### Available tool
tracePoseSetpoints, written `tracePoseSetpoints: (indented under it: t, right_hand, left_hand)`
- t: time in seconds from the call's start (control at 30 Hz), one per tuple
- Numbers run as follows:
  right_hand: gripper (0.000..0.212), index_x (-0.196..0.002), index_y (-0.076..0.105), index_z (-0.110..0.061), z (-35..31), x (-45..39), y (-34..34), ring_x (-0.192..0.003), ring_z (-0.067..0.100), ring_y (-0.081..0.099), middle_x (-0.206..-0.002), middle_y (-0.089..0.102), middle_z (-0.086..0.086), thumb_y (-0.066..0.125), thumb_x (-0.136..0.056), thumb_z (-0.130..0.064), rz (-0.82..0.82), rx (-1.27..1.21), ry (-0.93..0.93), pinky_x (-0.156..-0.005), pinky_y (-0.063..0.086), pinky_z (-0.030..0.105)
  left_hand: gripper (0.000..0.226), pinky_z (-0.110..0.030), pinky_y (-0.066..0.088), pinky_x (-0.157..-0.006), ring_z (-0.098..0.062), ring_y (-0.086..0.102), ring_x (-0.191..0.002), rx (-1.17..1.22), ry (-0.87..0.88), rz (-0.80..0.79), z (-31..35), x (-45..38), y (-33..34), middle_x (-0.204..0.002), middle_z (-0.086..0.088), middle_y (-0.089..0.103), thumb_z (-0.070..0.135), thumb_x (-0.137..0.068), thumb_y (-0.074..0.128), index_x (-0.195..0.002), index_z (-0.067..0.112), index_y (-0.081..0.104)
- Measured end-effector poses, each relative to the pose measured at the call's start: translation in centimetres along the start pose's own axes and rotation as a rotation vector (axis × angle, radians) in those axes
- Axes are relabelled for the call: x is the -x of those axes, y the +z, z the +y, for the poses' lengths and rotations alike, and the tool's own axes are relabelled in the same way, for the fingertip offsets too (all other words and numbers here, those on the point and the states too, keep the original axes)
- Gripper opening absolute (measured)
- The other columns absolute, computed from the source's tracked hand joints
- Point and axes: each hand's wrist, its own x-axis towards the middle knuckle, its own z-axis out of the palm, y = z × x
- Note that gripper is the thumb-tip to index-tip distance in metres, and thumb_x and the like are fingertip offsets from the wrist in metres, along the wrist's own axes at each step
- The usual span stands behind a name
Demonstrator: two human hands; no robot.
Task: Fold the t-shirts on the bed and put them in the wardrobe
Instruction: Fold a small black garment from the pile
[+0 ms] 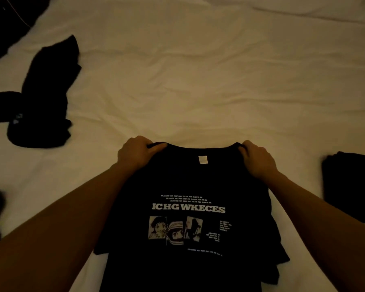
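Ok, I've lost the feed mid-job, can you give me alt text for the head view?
Both hands, left hand and right hand, grip the shoulders of a black printed t-shirt spread on a white bed. A crumpled dark garment lies far left; a folded dark garment sits at the right edge.

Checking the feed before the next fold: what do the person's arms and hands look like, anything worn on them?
Both forearms are bare as far as the frame shows, with no sleeves in view. The left hand and the right hand wear no gloves, and no watch or bracelet shows at either wrist. In this dim light, rings cannot be told.
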Motion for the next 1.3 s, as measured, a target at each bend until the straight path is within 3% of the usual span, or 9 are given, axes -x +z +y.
tracePoseSetpoints:
  t: [0.27, 0.4, 0.53, 0.67, 0.83, 0.9, 1.0, 1.17, 1.3]
  right_hand:
    - [0.03, -0.111, 0.048, -0.007, 0.8, -3.1, 2.4, -0.079, 0.032, 0.052, -0.098, 0.059, 0.017, 0.033, -0.106, -0.033, -0.106, 0.02, 0.076, -0.066, 0.039, 0.037]
    - [0.027, -0.119, 0.046, -0.005, -0.3, -2.3, 3.3, -0.093, 0.036, 0.054, -0.115, 0.056, 0.02, 0.041, -0.102, -0.026, -0.073, 0.019, 0.108, -0.075, 0.044, 0.042]
    - [0.041, -0.133, 0.046, -0.006, -3.8, 0.1, 3.8, -0.115, 0.039, 0.046, -0.127, 0.048, 0.02, 0.049, -0.099, -0.03, 0.111, 0.232, 0.062, -0.09, 0.039, 0.046]
    - [0.026, -0.114, 0.059, -0.007, -9.6, 4.3, 5.5, -0.101, 0.033, 0.053, -0.11, 0.058, 0.016, 0.052, -0.097, -0.025, 0.219, 0.006, -0.1, -0.081, 0.044, 0.043]
    - [0.022, -0.095, 0.06, -0.01, -18.3, 11.7, 10.6, -0.074, 0.026, 0.062, -0.082, 0.065, 0.01, 0.052, -0.099, -0.03, -0.16, -0.356, -0.158, -0.066, 0.05, 0.038]
    - [0.026, -0.097, 0.061, -0.011, -21.3, 14.3, 13.2, -0.078, 0.025, 0.064, -0.085, 0.068, 0.01, 0.053, -0.099, -0.035, -0.253, -0.43, -0.052, -0.069, 0.053, 0.038]
    - [0.032, -0.105, 0.059, -0.009, -24.6, 17.6, 16.8, -0.086, 0.023, 0.065, -0.095, 0.068, 0.01, 0.054, -0.097, -0.04, -0.327, -0.495, 0.194, -0.074, 0.055, 0.037]
    - [0.044, -0.124, 0.047, -0.011, -28.6, 20.9, 21.0, -0.103, 0.024, 0.062, -0.115, 0.06, 0.01, 0.063, -0.093, -0.038, -0.134, -0.738, 0.525, -0.085, 0.056, 0.039]
    - [0.049, -0.122, 0.045, -0.017, -31.0, 21.2, 22.2, -0.102, 0.024, 0.062, -0.115, 0.058, 0.011, 0.069, -0.087, -0.041, 0.009, -1.099, 0.825, -0.086, 0.057, 0.047]
  left_hand:
    - [0.054, -0.028, 0.033, -0.058, -0.021, 0.051, -0.058, 0.127, -0.005, -0.067, 0.0, -3.8, 2.2, -0.055, -0.001, 0.049, 0.061, -0.085, 0.063, -0.057, 0.016, 0.053]
    - [0.051, -0.025, 0.045, -0.064, -0.015, 0.065, -0.073, 0.356, -0.027, -0.241, -0.2, -3.3, 2.2, -0.08, 0.0, 0.069, 0.063, -0.083, 0.065, -0.087, 0.013, 0.073]
    - [0.054, -0.034, 0.053, -0.091, -0.016, 0.068, -0.097, 0.513, -0.067, -0.34, -2.6, -3.1, 1.4, -0.106, 0.002, 0.071, 0.067, -0.085, 0.059, -0.11, 0.021, 0.069]
    - [0.049, -0.038, 0.052, -0.095, -0.022, 0.069, -0.1, 0.646, -0.169, -0.363, -7.1, -1.5, 1.3, -0.108, -0.004, 0.072, 0.059, -0.09, 0.058, -0.112, 0.017, 0.069]
    - [0.03, -0.028, 0.05, -0.085, -0.015, 0.067, -0.091, 0.577, -0.182, -0.464, -11.9, 0.3, 1.3, -0.114, -0.006, 0.07, 0.037, -0.098, 0.057, -0.11, 0.012, 0.07]
    - [0.027, -0.025, 0.051, -0.074, -0.016, 0.068, -0.087, 0.516, -0.161, -0.513, -12.9, 0.8, 0.8, -0.109, -0.009, 0.072, 0.034, -0.096, 0.06, -0.105, 0.011, 0.071]
    - [0.051, -0.034, 0.056, -0.088, -0.023, 0.072, -0.094, 0.546, -0.235, -0.72, -15.2, 1.8, -0.6, -0.107, -0.01, 0.074, 0.055, -0.083, 0.071, -0.11, 0.011, 0.07]
    - [0.058, -0.027, 0.055, -0.083, -0.017, 0.071, -0.092, 0.426, -0.176, -0.998, -19.3, 3.9, -2.4, -0.104, -0.008, 0.075, 0.058, -0.073, 0.076, -0.107, 0.011, 0.075]
    - [0.033, -0.03, 0.056, -0.084, -0.021, 0.071, -0.091, 0.563, -0.111, -0.888, -21.3, 5.4, -3.3, -0.099, -0.01, 0.075, 0.038, -0.083, 0.073, -0.102, 0.011, 0.076]
